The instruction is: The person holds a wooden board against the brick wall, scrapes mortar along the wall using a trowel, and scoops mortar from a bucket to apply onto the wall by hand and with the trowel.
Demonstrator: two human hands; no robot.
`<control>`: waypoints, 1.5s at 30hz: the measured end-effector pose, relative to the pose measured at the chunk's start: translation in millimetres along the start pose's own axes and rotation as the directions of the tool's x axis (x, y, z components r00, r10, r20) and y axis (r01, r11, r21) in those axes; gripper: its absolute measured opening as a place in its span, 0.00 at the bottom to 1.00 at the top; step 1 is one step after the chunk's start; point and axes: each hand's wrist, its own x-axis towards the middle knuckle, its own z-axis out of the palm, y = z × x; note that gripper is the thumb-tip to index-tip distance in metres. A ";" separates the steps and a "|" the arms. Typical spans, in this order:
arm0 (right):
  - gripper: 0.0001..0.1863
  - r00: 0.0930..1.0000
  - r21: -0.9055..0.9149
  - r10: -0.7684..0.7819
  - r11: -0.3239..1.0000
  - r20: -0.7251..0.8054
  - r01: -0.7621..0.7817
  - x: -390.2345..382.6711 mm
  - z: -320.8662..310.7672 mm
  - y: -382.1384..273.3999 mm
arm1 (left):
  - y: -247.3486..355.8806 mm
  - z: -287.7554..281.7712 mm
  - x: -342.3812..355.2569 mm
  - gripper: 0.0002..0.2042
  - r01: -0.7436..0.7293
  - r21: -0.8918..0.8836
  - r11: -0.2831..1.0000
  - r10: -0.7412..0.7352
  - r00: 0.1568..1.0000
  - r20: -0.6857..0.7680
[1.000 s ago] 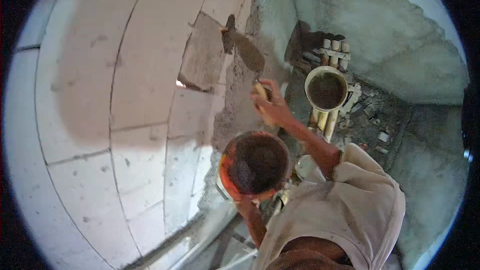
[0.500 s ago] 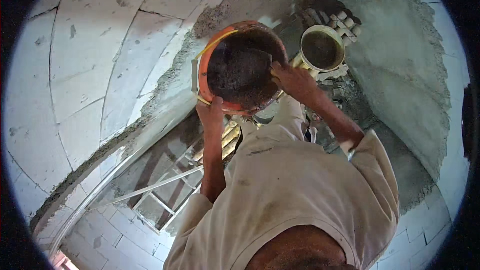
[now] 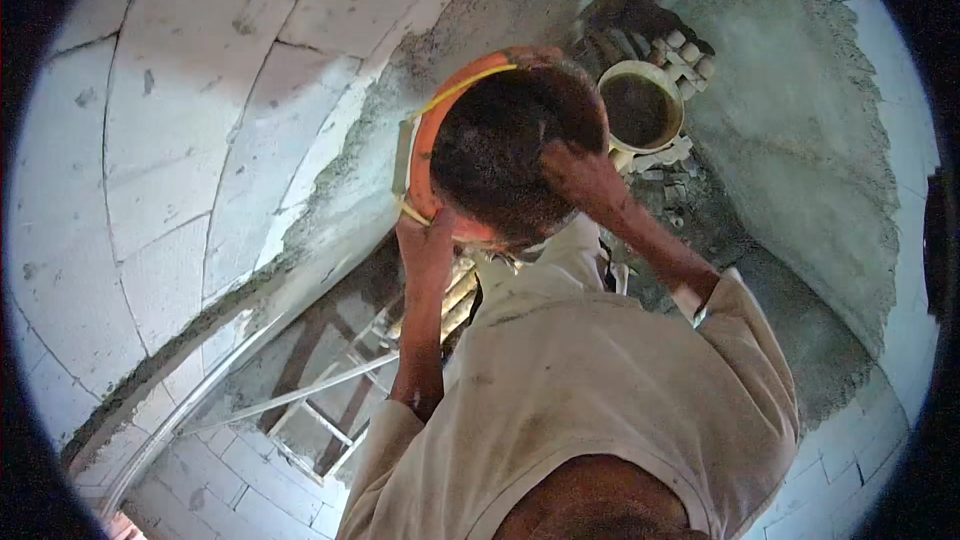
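An orange bucket (image 3: 422, 162) with a dark, mortar-smeared inside is tilted open toward me, in front of my body. My left hand (image 3: 427, 240) is closed on its near left rim, thumb over the edge, next to the end of the yellow-and-white wire handle (image 3: 408, 155). Reaching in over the right side, my right hand (image 3: 578, 175) is closed, somewhat blurred, inside the bucket's mouth. It grips what looks like a trowel (image 3: 543, 132), mostly lost against the dark inside. The depth of the bucket's contents cannot be made out.
A pale bucket (image 3: 675, 125) holding grey mix stands beyond my right hand, beside stacked light poles (image 3: 690, 60). Block wall (image 3: 190, 120) rises on the left, partly plastered wall (image 3: 800, 140) on the right. A metal ladder-like frame (image 3: 320, 420) lies below at left, near several yellowish poles (image 3: 458, 300).
The orange bucket has shifted slightly right and toward me, with my left hand still on its rim. My right hand has moved further into the bucket, its tool now less visible.
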 end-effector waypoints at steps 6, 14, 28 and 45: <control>0.14 0.924 0.037 -0.279 0.960 0.262 0.279 -23.3 20.8 -3.2 | -2.7 -5.9 5.5 0.11 0.040 -0.061 0.997 -0.037 0.998 0.041; 0.15 0.873 -0.200 -0.466 0.850 0.142 0.487 -17.1 10.8 6.5 | 4.8 -6.6 2.3 0.04 -0.061 0.090 0.994 0.059 0.998 0.032; 0.27 0.788 0.737 -0.147 0.489 0.597 -0.467 -18.7 7.5 4.2 | -20.4 -11.9 10.4 0.06 0.002 -0.031 1.000 0.000 0.998 0.069; 0.22 0.803 0.966 0.537 0.145 -0.258 0.214 -9.3 -54.5 -4.5 | -7.8 22.0 30.6 0.34 0.114 -0.324 0.939 -0.141 0.988 -0.060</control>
